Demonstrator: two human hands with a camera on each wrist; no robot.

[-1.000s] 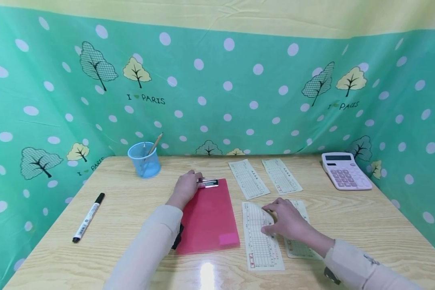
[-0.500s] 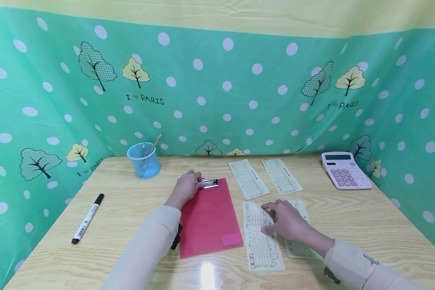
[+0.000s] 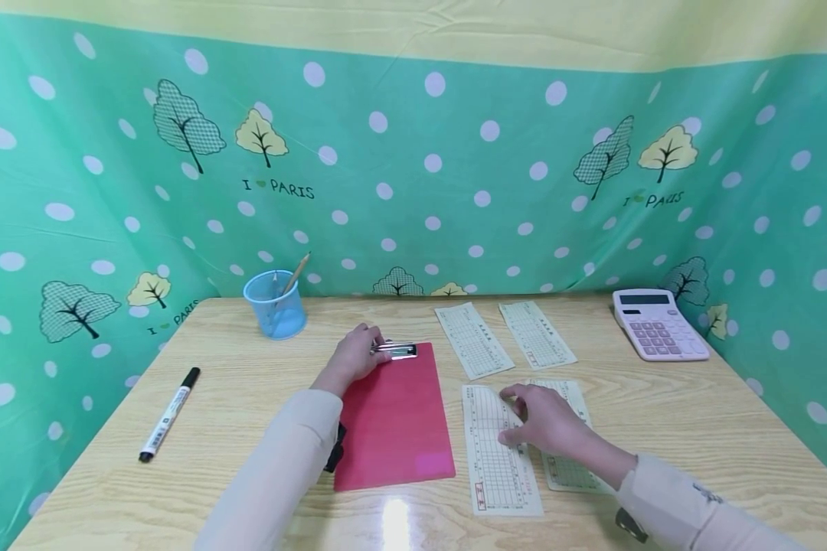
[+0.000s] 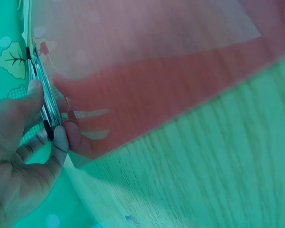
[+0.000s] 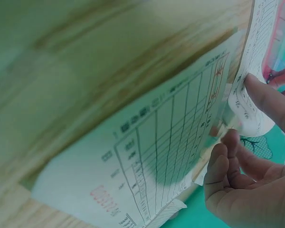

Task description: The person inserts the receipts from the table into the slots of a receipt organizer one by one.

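Note:
In the head view, a red clipboard [image 3: 393, 425] lies left of the middle of the table, its metal clip [image 3: 396, 351] at the far edge. My left hand [image 3: 357, 354] holds that clip at its left end. The left wrist view shows the thumb on one side of the clip [image 4: 48, 99] and fingers on the other, mirrored in the glossy red board. Right of the board is a printed receipt slip [image 3: 492, 474]. My right hand [image 3: 547, 419] holds its bent-up right edge, thumb against the paper. Beneath that hand lies another slip [image 3: 575, 474].
Two more slips [image 3: 474, 340] lie behind. A pink calculator [image 3: 661, 325] stands at the far right. A blue mesh cup [image 3: 277, 310] with pencils stands at the back left, and a black-and-white marker [image 3: 168, 417] lies on the left. A green curtain [image 3: 413, 176] hangs behind the table.
The clipboard's near end swung right, then back left, and its far edge now sits slightly nearer. The left hand moves a little with it. My right hand keeps its place on the slip.

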